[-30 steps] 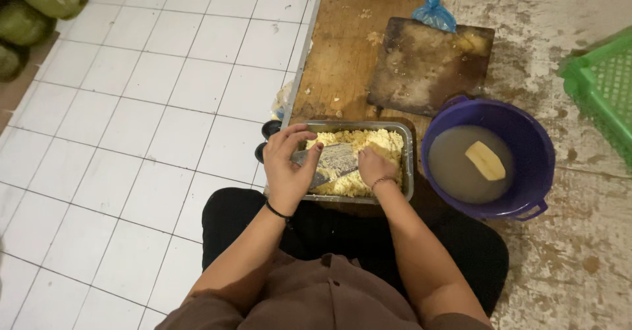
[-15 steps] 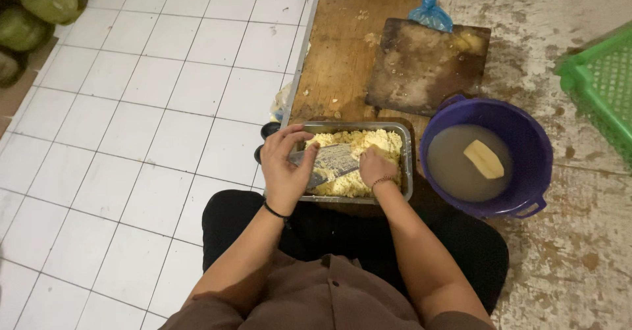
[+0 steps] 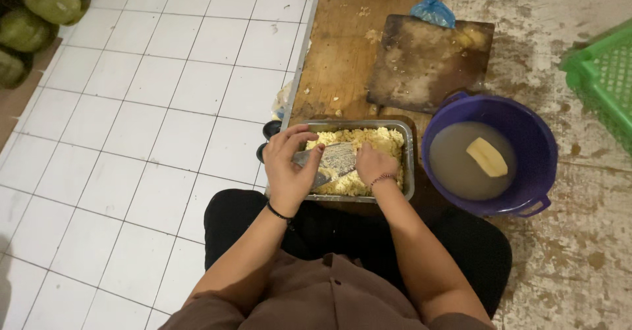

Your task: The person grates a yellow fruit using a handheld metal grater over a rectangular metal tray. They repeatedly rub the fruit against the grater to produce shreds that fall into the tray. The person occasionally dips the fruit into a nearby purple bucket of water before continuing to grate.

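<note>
A rectangular metal tray (image 3: 409,162) holds pale yellow grated mash (image 3: 378,139). A flat metal grater (image 3: 331,159) lies slanted across the tray. My left hand (image 3: 288,172) grips the grater's left end. My right hand (image 3: 373,164) is closed against the grater's right side, pressing something I cannot see. To the right stands a purple bucket (image 3: 526,129) of cloudy water with a peeled pale yellow piece (image 3: 487,157) floating in it.
A dark worn cutting board (image 3: 428,63) lies on a wooden plank beyond the tray, with a blue plastic bag (image 3: 432,7) at its far edge. A green plastic crate (image 3: 602,80) is at the right. Green fruits (image 3: 39,10) lie at top left on white tiles.
My right hand has shifted slightly along the grater. The left hand and the tray stay where they were.
</note>
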